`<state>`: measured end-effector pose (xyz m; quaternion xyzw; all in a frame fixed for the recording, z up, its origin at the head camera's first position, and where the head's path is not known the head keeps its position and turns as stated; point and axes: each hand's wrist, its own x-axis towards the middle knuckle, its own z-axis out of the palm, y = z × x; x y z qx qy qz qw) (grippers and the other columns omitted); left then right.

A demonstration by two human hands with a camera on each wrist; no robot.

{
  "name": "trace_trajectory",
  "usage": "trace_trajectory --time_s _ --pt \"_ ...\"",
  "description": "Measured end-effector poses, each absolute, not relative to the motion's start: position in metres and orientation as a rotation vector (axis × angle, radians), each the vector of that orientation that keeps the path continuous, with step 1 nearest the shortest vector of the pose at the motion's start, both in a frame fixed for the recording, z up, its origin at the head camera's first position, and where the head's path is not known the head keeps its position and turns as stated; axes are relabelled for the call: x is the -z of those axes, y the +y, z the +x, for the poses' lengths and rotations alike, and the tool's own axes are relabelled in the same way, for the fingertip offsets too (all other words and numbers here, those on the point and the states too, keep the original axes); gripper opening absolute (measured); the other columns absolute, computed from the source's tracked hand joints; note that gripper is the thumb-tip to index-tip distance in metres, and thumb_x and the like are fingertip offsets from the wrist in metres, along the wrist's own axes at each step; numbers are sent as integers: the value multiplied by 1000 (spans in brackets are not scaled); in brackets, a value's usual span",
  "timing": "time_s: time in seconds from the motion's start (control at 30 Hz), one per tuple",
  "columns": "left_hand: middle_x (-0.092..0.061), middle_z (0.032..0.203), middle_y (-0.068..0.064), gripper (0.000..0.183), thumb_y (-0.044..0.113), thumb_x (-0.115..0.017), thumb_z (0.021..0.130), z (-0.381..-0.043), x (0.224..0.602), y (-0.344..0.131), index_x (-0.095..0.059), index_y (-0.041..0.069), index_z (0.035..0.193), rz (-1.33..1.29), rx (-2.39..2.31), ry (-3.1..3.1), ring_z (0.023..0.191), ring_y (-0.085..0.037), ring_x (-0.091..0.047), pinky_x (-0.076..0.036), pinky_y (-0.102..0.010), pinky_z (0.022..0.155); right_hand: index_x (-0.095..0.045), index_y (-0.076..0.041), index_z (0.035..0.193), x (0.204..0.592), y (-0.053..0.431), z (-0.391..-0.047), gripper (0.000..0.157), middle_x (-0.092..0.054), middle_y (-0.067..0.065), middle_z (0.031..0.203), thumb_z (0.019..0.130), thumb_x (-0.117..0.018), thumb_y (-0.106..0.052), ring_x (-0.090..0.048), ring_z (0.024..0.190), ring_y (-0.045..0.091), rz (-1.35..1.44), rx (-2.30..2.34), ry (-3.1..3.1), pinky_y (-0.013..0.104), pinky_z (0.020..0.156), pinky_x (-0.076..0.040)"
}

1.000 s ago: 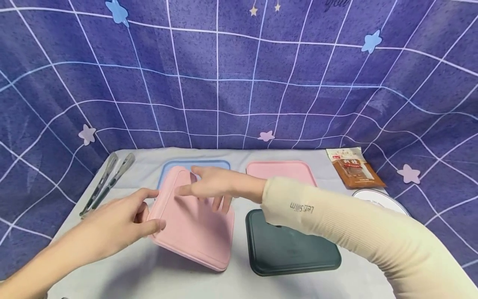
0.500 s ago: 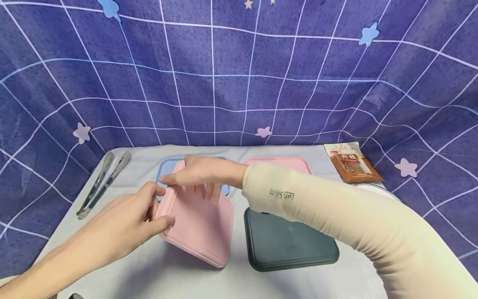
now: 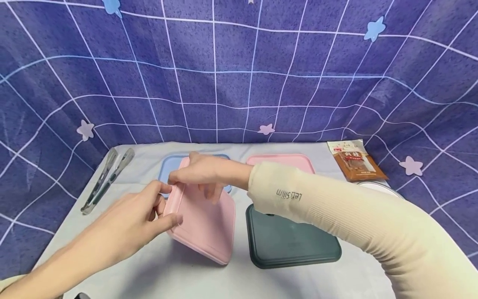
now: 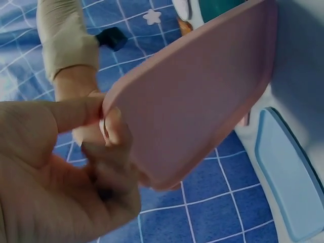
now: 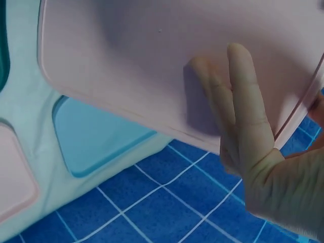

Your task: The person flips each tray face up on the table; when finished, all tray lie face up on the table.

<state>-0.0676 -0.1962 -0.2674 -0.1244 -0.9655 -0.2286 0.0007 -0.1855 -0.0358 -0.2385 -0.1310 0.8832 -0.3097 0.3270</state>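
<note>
A pink cutting board (image 3: 205,220) stands tilted above the table, its left edge raised and its lower corner near the cloth. My left hand (image 3: 123,228) pinches the raised left edge between thumb and fingers. My right hand (image 3: 203,172) grips the far end of that edge, with several fingers lying against the board's face in the right wrist view. Behind it lies a blue board (image 3: 168,164), partly hidden. To the right are a dark green board (image 3: 291,241) and another pink board (image 3: 284,158), both partly covered by my right sleeve (image 3: 317,203).
Metal tongs (image 3: 106,180) lie at the table's left edge. A brown food packet (image 3: 356,164) sits at the back right, beside a round white-rimmed thing (image 3: 377,187) mostly behind my sleeve. A purple grid-patterned curtain (image 3: 239,83) rises behind the table (image 3: 149,274).
My right hand has moved left from over the board's face to its raised edge and now holds it. The board has shifted slightly right and stands steeper, still in my left hand.
</note>
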Motion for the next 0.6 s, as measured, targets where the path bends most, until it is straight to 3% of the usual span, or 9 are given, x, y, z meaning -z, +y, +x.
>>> trace_trajectory --time_s 0.23,0.37,0.47,0.53,0.6 --pt "-60 82 19 58 46 -65 96 -57 272 -208 -46 28 148 -756 1057 -3077 68 2 -55 -46 -21 61 -43 -16 125 237 -7 -188 49 -60 22 104 89 -64 -40 -72 74 39 -397 959 2204 45 62 -61" --pt "-64 87 11 52 33 -58 102 -66 285 -230 -44 18 151 -975 1349 -3168 74 -3 -59 -47 -23 64 -44 -18 122 235 17 -191 44 -59 19 98 89 -63 -40 -74 75 38 -404 1012 2171 43 59 -60" --pt "-67 92 2 51 26 -53 105 -80 294 -244 -42 8 151 -941 1565 -3247 77 -11 -61 -47 -26 66 -44 -18 121 233 38 -191 41 -58 14 91 91 -61 -39 -75 77 37 -412 1045 2139 45 61 -61" --pt "-69 94 -2 51 26 -51 105 -89 299 -251 -41 6 151 -846 1622 -3292 78 -16 -62 -47 -27 67 -42 -23 137 232 53 -190 52 -60 13 89 91 -61 -38 -75 78 35 -392 1058 2128 46 63 -61" --pt "-69 96 -5 53 28 -50 105 -95 304 -257 -40 4 151 -755 1638 -3317 79 -18 -62 -47 -27 68 -30 -29 153 231 67 -189 69 -64 13 96 92 -60 -36 -75 79 33 -361 1065 2130 45 65 -61"
